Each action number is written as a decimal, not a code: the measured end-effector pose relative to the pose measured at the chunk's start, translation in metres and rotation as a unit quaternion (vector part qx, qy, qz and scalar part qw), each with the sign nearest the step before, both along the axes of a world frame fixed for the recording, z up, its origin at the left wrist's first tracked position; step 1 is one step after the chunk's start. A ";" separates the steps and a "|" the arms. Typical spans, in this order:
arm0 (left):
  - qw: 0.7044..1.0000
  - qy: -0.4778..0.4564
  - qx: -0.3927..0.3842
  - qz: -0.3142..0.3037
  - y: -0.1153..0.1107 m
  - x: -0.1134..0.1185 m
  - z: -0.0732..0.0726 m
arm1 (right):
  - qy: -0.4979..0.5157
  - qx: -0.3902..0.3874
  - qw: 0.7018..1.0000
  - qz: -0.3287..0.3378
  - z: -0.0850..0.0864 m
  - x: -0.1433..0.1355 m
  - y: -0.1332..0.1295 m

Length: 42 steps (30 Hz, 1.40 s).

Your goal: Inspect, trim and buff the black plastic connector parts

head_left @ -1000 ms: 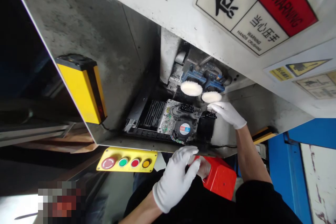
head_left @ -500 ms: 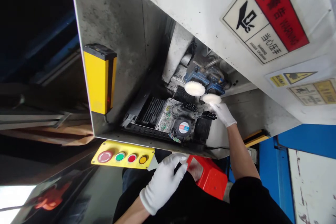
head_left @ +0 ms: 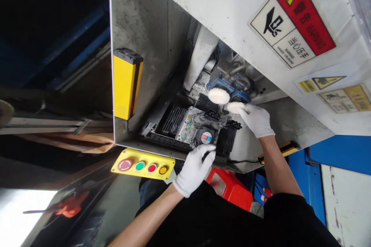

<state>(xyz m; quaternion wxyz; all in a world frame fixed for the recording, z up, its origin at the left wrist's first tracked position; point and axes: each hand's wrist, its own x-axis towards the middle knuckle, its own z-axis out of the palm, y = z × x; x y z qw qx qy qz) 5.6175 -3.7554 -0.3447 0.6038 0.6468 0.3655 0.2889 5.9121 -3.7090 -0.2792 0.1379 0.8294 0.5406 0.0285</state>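
Note:
My right hand [head_left: 257, 121], in a white glove, reaches into the machine. Its fingertips close on the right edge of a round, white, fluffy polishing pad [head_left: 235, 107]. A second white pad [head_left: 218, 96] sits to the left of it. Both pads are in front of a blue metal head [head_left: 222, 83]. Beneath them are two black clustered-tip holders [head_left: 213, 114] and a dark motor [head_left: 206, 137] with a round label. My left hand [head_left: 194, 170], also gloved, hovers before the machine's front edge, thumb and fingers apart in a loose curve with nothing between them.
A yellow button panel [head_left: 143, 163] hangs at the front edge, left of my left hand. Yellow sensor bars [head_left: 124, 85] stand at the opening's sides. The white housing [head_left: 220, 4] with warning labels overhangs it. A red plastic stool [head_left: 236, 191] is below.
My left hand has risen toward the machine's front edge. My right hand has shifted slightly up and right, still at the right-hand pad. The camera view has shifted.

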 end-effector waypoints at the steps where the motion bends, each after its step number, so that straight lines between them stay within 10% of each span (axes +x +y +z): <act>1: 0.999 -0.014 0.028 0.007 0.007 0.012 0.001 | 0.026 0.001 1.000 0.012 -0.005 0.004 0.000; 8: 0.989 -0.055 0.138 0.008 0.040 0.096 0.016 | 0.225 0.018 0.974 -0.012 -0.040 0.023 -0.011; 14: 0.998 0.012 -0.040 -0.052 0.081 0.141 0.015 | 0.124 -0.047 0.991 -0.024 -0.029 0.013 -0.013; 22: 0.997 -0.019 -0.061 -0.048 0.085 0.144 0.013 | -0.039 -0.027 0.998 0.030 0.021 -0.007 -0.001; 31: 0.995 -0.048 -0.078 -0.042 0.085 0.148 0.004 | 0.003 -0.104 0.980 0.167 0.011 -0.002 0.010; 42: 0.995 -0.063 -0.058 -0.048 0.082 0.148 0.000 | -0.011 -0.109 0.976 0.187 0.015 -0.005 0.002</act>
